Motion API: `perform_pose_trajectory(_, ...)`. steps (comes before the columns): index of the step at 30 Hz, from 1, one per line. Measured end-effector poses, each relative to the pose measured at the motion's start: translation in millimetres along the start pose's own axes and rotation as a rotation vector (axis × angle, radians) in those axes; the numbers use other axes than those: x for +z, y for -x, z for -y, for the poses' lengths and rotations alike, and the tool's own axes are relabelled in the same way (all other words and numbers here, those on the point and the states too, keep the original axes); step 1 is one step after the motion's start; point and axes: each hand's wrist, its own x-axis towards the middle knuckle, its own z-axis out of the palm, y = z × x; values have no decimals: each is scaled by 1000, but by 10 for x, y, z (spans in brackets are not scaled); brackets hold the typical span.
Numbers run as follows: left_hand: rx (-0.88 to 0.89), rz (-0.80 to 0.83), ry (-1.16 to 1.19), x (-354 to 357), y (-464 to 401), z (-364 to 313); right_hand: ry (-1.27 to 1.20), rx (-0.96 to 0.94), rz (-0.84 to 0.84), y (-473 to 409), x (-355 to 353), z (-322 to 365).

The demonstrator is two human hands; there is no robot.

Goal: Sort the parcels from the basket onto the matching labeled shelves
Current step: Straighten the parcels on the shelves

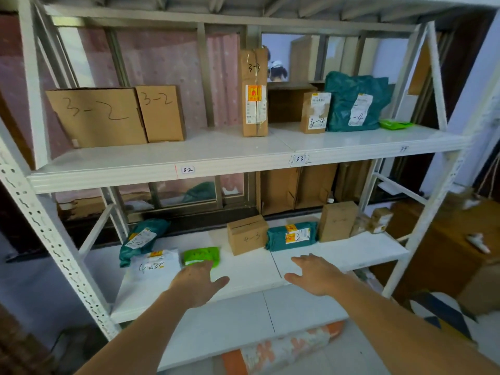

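Parcels fill two white metal shelves: seven on the upper shelf (167, 158), eight or so on the lower shelf (243, 269), mostly cardboard boxes and soft teal bags. Left hand (196, 282) reaches flat, grip wide, fingertips touching a crinkly green pouch (201, 256) at near left. Right hand (315, 274) hovers, grip wide, over bare shelf front.
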Motion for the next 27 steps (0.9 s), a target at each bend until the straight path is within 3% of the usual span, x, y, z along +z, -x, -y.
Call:
perform_pose_trajectory(17,-84,41,6,253,-326,-190,27,-104,72,-683,47,-204)
perform_pose_trajectory(27,-270,20,30,211,-294,189,61,-277,89,-1288,-58,277)
